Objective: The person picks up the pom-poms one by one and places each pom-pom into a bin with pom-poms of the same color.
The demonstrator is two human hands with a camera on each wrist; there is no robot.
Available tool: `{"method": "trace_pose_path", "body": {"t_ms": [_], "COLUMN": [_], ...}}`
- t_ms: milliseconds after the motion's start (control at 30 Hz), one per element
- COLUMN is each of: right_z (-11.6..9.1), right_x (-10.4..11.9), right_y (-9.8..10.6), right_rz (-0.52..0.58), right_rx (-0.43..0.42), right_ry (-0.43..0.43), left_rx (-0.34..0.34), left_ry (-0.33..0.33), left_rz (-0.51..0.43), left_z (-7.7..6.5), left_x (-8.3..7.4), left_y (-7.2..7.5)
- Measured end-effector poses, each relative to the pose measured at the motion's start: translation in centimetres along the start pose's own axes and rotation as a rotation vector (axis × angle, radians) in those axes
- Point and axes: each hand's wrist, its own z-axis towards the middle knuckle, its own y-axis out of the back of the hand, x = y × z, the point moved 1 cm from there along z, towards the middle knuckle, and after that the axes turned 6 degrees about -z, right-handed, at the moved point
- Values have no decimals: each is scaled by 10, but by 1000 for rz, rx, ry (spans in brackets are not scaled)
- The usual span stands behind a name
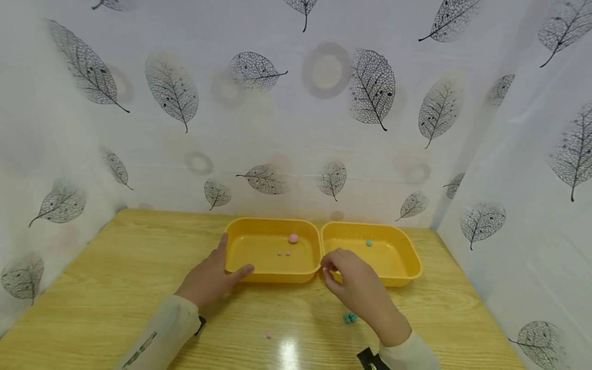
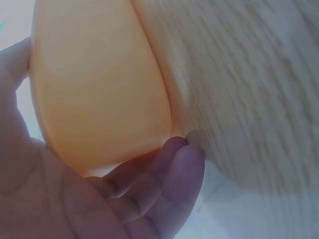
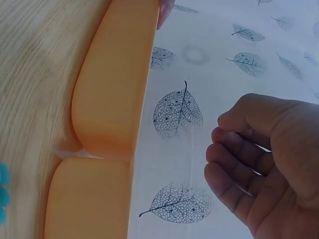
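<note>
My left hand (image 1: 210,277) holds the left end of a yellow plastic tray (image 1: 277,278), thumb over the front rim and fingers round the end wall. Inside that tray lie a larger pink ball (image 1: 293,238) and two tiny pink balls (image 1: 283,253). Above the spot where the two trays meet, my right hand (image 1: 358,282) has thumb and index finger pinched together. A small pink ball (image 1: 325,269) seems to show at those fingertips, mostly hidden; the right wrist view does not reveal it. A second yellow tray (image 1: 395,282) stands alongside, with a teal ball (image 1: 369,243) in it.
On the wooden table (image 1: 139,277), a teal cluster of little balls (image 1: 350,318) lies below my right hand. One tiny pink ball (image 1: 269,335) sits nearer the front. A white curtain with leaf prints (image 1: 277,128) hangs behind the table and along both sides.
</note>
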Motion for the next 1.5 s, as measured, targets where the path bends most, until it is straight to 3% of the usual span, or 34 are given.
{"method": "trace_pose_path", "body": {"t_ms": [400,867,1500], "right_z": [0,-1,0], "right_x": [-7,-9,-7], "right_y": [-4,-9,-10], "right_rz": [-28,-16,-56], "right_rx": [80,59,100], "right_ry": [-137,-102,-147], "left_rx": [-9,-26,-14], "left_ry": [2,13,-4], "left_rz": [-2,-28,-12], "left_z": [-2,1,0], "left_x": [-1,3,3], "left_y": [1,-1,1]}}
